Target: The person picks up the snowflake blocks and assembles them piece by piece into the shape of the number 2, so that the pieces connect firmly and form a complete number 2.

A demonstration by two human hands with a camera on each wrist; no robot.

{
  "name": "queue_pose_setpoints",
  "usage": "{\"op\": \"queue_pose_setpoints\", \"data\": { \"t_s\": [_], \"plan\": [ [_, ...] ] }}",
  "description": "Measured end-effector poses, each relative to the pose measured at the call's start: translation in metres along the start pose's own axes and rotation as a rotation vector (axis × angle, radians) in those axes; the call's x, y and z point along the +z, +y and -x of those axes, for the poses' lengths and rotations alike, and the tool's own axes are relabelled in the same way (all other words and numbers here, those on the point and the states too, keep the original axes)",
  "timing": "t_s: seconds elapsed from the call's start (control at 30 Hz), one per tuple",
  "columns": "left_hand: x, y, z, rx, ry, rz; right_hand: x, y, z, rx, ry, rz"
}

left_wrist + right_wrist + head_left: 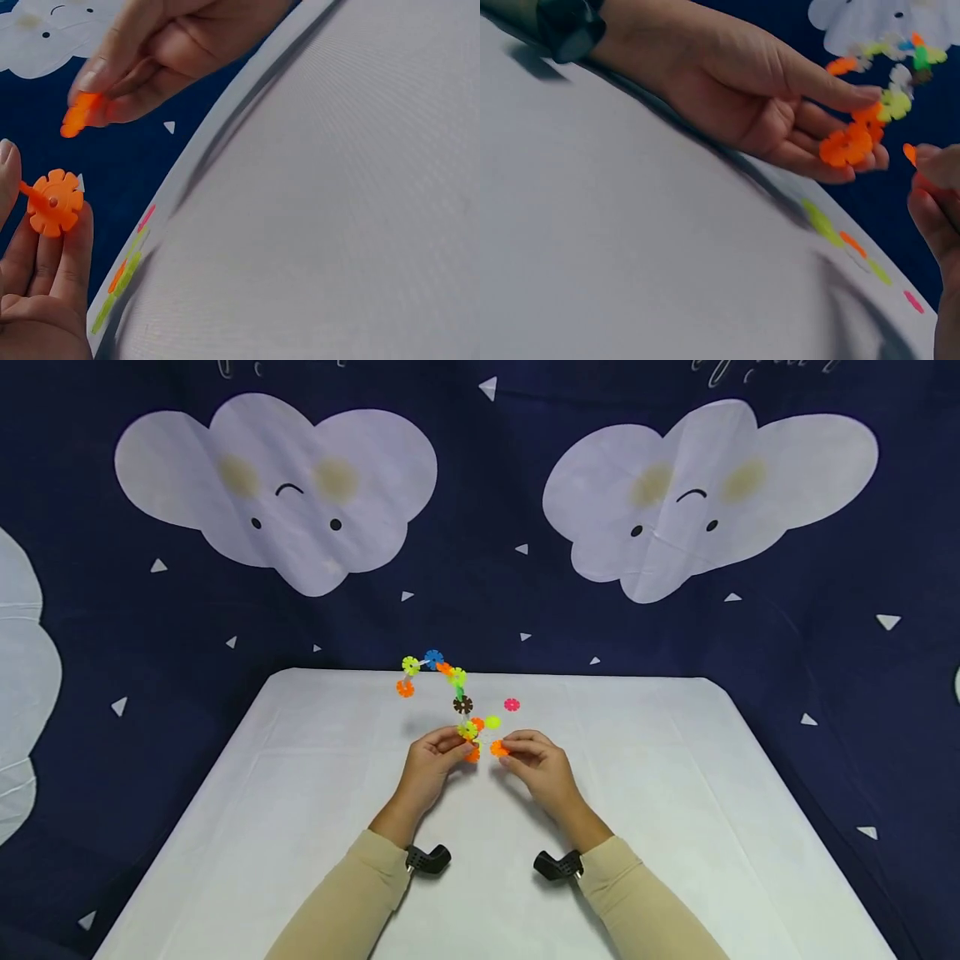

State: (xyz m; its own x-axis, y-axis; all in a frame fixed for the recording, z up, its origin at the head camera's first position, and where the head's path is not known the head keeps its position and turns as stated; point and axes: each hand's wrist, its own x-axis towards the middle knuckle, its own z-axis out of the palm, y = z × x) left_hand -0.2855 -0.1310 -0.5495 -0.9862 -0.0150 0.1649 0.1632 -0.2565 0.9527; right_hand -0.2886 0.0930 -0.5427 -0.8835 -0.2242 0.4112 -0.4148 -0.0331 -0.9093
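Observation:
A curved chain of linked, notched plastic snowflake discs [462,704] rises from my left hand [431,768], its far end bending left. Orange, yellow-green, blue, green, dark brown and clear discs make it up. The left thumb and fingers pinch the near end, where an orange disc [54,202] shows in the left wrist view with another orange disc joined edge-on. My right hand [543,770] pinches a single orange disc [498,748] between thumb and fingertips. A small gap parts it from the chain. In the right wrist view, the fingers partly hide this disc [910,154].
Beyond the hands, several loose discs lie on the white table [300,827]: a pink disc [512,704], a yellow disc [492,722], an orange disc [478,724] and others partly hidden. A dark blue cloth [480,610] with clouds hangs behind the table.

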Motion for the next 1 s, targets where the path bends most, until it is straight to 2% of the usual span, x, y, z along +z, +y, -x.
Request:
{"op": "queue_pose_setpoints", "data": {
  "t_s": [0.13,0.33,0.5,0.63,0.8,1.0],
  "plan": [
    [0.000,0.001,0.002,-0.021,-0.052,-0.012,0.005,-0.002,0.001,-0.040,-0.046,-0.049],
    [0.001,0.002,0.004,-0.020,-0.126,0.035,0.009,-0.002,0.001,-0.104,-0.029,-0.036],
    [0.002,0.002,0.005,-0.025,-0.139,0.082,0.012,-0.018,0.002,-0.188,-0.051,-0.006],
    [0.002,0.001,0.006,-0.018,-0.142,0.059,0.014,-0.029,0.002,-0.245,-0.060,0.038],
    [0.001,0.001,0.005,-0.001,-0.179,-0.035,0.013,-0.032,0.002,-0.210,-0.065,0.084],
    [0.000,-0.001,0.005,0.038,-0.230,-0.132,0.006,-0.035,0.000,-0.102,-0.099,0.082]
  ]
}}
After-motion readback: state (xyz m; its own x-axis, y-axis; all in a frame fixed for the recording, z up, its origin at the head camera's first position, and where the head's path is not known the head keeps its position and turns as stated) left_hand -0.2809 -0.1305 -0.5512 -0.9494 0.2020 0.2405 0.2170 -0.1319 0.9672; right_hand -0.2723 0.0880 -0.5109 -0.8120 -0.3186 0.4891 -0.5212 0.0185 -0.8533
